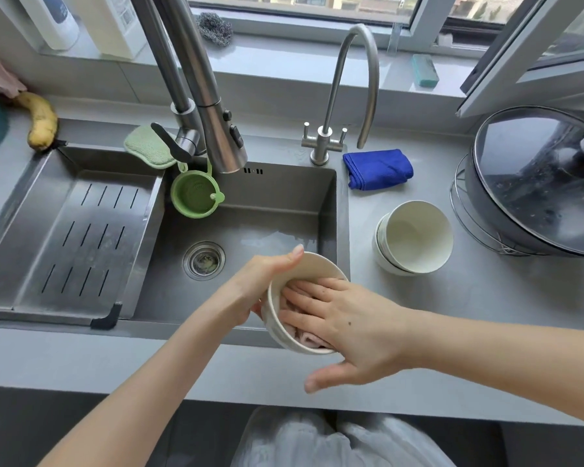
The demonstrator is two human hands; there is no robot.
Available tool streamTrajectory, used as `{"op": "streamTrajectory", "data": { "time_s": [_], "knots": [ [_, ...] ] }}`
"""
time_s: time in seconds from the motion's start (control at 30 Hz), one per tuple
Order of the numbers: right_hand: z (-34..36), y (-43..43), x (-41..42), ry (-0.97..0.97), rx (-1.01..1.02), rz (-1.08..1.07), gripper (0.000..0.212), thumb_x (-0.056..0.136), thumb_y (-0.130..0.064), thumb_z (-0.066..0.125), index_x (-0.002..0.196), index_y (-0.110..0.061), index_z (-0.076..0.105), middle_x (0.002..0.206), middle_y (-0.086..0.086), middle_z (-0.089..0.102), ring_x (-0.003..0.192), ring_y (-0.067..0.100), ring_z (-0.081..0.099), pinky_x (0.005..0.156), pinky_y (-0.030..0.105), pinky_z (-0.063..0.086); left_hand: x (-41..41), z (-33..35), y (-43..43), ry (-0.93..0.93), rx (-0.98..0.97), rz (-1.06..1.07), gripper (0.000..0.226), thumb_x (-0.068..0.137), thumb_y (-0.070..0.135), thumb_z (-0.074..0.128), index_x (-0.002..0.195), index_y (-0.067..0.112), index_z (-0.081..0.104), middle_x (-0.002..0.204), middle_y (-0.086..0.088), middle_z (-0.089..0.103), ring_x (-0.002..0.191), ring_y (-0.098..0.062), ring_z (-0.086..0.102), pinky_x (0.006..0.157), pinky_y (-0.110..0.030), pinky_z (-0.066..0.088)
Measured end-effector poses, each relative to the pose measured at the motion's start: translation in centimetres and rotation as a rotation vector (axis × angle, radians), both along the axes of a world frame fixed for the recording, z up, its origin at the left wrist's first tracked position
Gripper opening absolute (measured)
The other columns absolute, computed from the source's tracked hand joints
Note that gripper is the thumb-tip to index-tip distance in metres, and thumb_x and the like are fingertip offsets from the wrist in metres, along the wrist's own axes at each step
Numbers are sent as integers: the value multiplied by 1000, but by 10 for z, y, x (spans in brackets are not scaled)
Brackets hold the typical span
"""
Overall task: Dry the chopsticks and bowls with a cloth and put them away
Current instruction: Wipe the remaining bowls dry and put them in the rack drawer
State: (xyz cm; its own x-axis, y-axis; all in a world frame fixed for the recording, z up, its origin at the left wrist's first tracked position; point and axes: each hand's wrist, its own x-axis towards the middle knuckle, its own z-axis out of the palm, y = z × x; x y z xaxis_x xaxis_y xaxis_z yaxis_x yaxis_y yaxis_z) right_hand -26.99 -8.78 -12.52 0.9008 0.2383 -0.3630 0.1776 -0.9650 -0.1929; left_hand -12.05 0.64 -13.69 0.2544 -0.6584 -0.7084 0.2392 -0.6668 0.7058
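My left hand grips a white bowl by its rim and outer wall, tilted on its side above the sink's front right corner. My right hand presses a pink cloth against the inside of that bowl, fingers spread flat, thumb outside below the rim. A stack of white bowls leans on the counter to the right. No chopsticks are in view.
The steel sink has a drain rack on its left and a green strainer hanging under the tall faucet. A folded blue cloth lies by the small tap. A lidded pot stands far right, a banana far left.
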Motion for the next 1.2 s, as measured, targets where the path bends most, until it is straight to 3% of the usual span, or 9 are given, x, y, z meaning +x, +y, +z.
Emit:
{"op": "streamTrajectory", "data": {
  "time_s": [0.17, 0.33, 0.47, 0.53, 0.7, 0.8, 0.87, 1.0, 1.2],
  "knots": [
    [14, 11, 3, 127, 435, -463, 24, 76, -32, 68, 87, -17, 53, 79, -6, 58, 74, 15, 54, 69, 28, 42, -5, -6, -4, -15, 6, 118, 43, 85, 54, 54, 85, 14, 72, 72, -7, 66, 60, -24, 60, 52, -23, 39],
    [21, 10, 1, 199, 1266, -930, 18, 68, -10, 70, 77, -21, 59, 70, 3, 50, 52, 10, 42, 45, 21, 34, 1, -12, 1, 32, 46, 191, 41, 85, 53, 53, 83, 16, 69, 76, -9, 65, 62, -24, 59, 47, -20, 40],
    [46, -19, -10, -272, 1499, -1324, 15, 73, -7, 68, 71, -6, 53, 36, -5, 48, 31, 5, 38, 40, 16, 29, 16, -19, 11, -26, -26, 385, 52, 83, 59, 53, 106, 15, 69, 101, -17, 70, 82, -30, 65, 50, -24, 48],
    [44, -30, -14, -470, 1438, -1417, 14, 88, -20, 59, 84, -6, 59, 48, -5, 58, 44, 7, 55, 51, 20, 45, 16, -20, 11, -13, -68, 462, 52, 82, 60, 51, 111, 20, 67, 110, -12, 70, 94, -30, 67, 56, -29, 51],
    [17, -6, 9, -162, 1878, -1407, 41, 89, -48, 41, 123, -32, 57, 114, -15, 66, 102, -2, 63, 91, 26, 50, -19, -15, -6, -143, -199, 644, 14, 91, 33, 50, 95, 31, 63, 96, 3, 66, 92, -22, 61, 70, -36, 51],
    [-1, -9, 10, -301, 1793, -1489, 53, 100, -13, 40, 147, -32, 26, 138, -17, 50, 125, 10, 51, 107, 48, 39, -35, -13, -8, -151, -251, 759, 21, 76, 17, 49, 85, 29, 64, 81, 7, 64, 84, -22, 57, 70, -41, 49],
    [-6, -11, 4, -323, 1643, -1491, 75, 94, 7, 44, 150, -31, 13, 140, -13, 49, 125, 12, 53, 103, 40, 44, -37, -15, -5, -189, -277, 716, 29, 66, 18, 46, 84, 28, 66, 71, 14, 65, 80, -21, 56, 69, -44, 48],
    [-19, 2, 0, -355, 1247, -1477, 82, 82, 15, 52, 144, -33, 29, 134, -15, 54, 115, 4, 57, 97, 21, 46, -26, -22, -1, -265, -271, 475, 44, 55, 19, 45, 89, 27, 70, 64, 13, 64, 73, -22, 54, 64, -49, 48],
    [-17, -14, 9, -448, 696, -1285, 60, 70, 1, 67, 123, -25, 55, 107, -9, 66, 100, 13, 62, 91, 26, 47, -3, 13, -24, -220, -104, -138, 24, 56, 11, 46, 74, 13, 62, 60, -1, 53, 53, -20, 49, 42, -22, 44]
  ]
}}
